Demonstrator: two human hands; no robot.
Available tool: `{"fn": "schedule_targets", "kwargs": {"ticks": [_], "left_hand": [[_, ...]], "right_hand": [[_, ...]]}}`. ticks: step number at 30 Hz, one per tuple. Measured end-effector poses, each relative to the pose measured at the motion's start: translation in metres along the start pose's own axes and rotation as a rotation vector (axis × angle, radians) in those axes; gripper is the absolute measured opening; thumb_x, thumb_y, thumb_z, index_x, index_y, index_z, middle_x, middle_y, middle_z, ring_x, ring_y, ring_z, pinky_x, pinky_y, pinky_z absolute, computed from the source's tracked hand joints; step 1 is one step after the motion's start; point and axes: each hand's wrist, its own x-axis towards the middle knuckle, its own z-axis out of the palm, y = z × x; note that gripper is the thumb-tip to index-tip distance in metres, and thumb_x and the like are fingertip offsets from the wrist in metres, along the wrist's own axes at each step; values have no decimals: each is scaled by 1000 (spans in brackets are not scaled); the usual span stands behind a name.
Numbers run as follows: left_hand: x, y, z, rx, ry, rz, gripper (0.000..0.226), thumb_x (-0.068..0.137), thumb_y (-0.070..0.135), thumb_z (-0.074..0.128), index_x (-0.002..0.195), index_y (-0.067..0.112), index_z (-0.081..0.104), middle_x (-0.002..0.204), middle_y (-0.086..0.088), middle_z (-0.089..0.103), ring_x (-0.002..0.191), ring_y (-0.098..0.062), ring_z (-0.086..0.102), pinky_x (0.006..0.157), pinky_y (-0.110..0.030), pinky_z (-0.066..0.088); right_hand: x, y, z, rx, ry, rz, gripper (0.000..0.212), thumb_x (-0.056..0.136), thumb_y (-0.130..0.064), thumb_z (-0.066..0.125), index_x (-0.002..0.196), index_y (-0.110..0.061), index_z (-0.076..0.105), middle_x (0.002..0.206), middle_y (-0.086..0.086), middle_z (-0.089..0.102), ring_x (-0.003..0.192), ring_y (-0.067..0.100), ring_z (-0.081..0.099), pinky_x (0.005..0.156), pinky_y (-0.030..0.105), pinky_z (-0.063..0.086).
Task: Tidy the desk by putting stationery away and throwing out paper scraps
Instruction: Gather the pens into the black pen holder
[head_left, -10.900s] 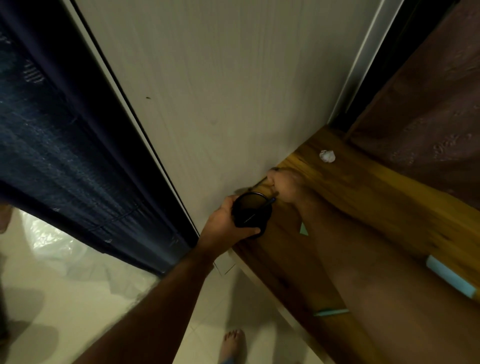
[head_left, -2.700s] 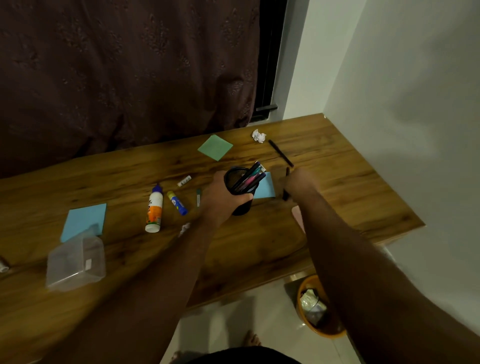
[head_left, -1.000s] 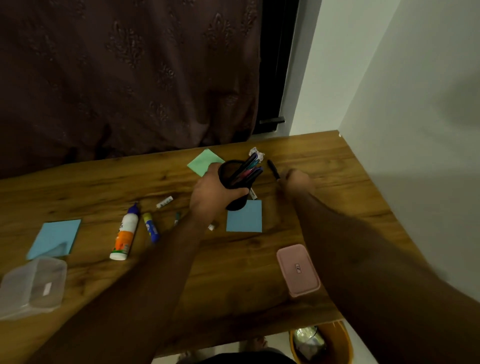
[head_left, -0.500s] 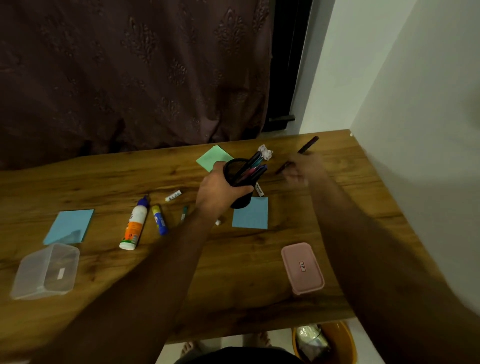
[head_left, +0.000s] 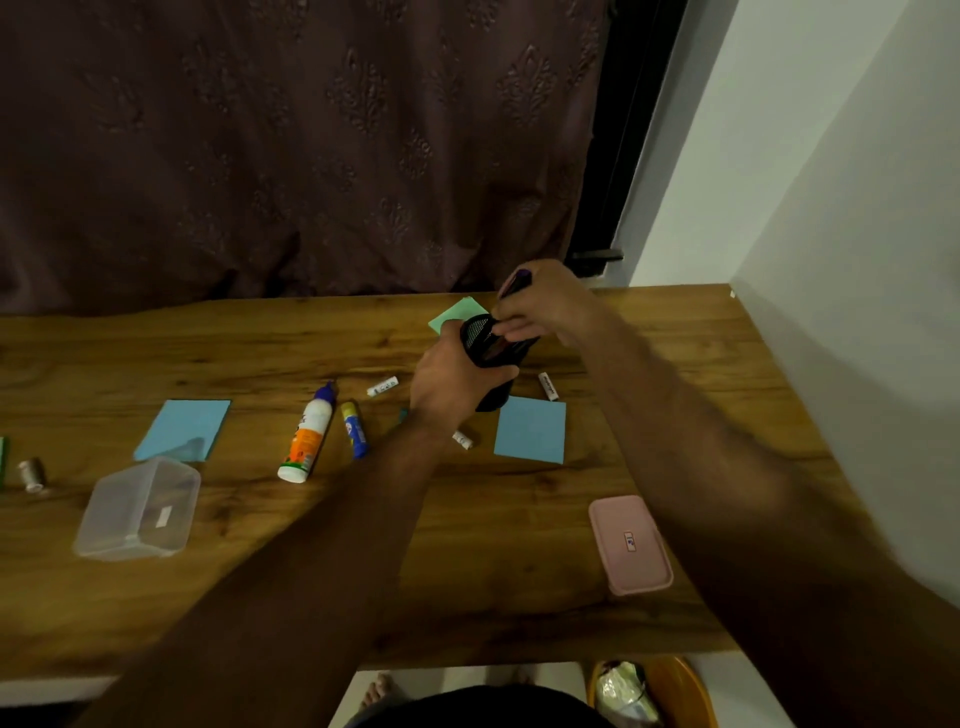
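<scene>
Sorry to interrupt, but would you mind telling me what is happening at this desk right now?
A person is tidying a wooden desk. The left hand grips a black mesh pen holder, tilted, while the right hand feeds a dark pen into it. Sticky notes, a glue bottle, a glue stick, a clear plastic box and a pink lid lie on the desk.

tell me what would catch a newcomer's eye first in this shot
Both hands meet near the far edge of the wooden desk: the left hand grips a black mesh pen holder while the right hand feeds a dark pen into it. Next come the bright bits scattered around: a white-and-orange glue bottle lying left of the hands, blue sticky notes just in front of the holder, and a pink lid at the near right.
</scene>
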Motion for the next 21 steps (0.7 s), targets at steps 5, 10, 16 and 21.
{"fn": "schedule_targets", "kwargs": {"ticks": [5,10,16,21], "left_hand": [[3,-19,-20,-3,47,-18,83,64,46,84,131,18,44,123,0,61,113,-20,60,85,-34,54],[10,-46,-52,4,86,-43,84,63,49,84,131,19,46,125,-1,61,115,-23,59,91,-39,52],[23,-78,-95,0,150,-79,85,61,52,84,128,17,47,120,-4,64,110,-24,61,87,-41,54],[29,-103,-122,17,168,-80,84,62,51,83,129,15,47,120,-4,64,110,-23,61,84,-34,52]], "right_hand": [[3,-13,26,-129,36,-41,30,82,-5,74,106,-9,59,89,18,71,72,24,75,59,31,61],[7,-29,33,-96,294,-223,13,86,-19,72,91,-14,62,76,8,70,54,18,70,47,28,55],[24,3,76,-48,359,-111,15,91,-24,64,79,-15,61,80,11,70,56,20,69,45,26,54],[40,61,133,-261,288,22,8,86,-14,60,87,-8,64,86,12,70,77,31,71,70,43,61]]}}
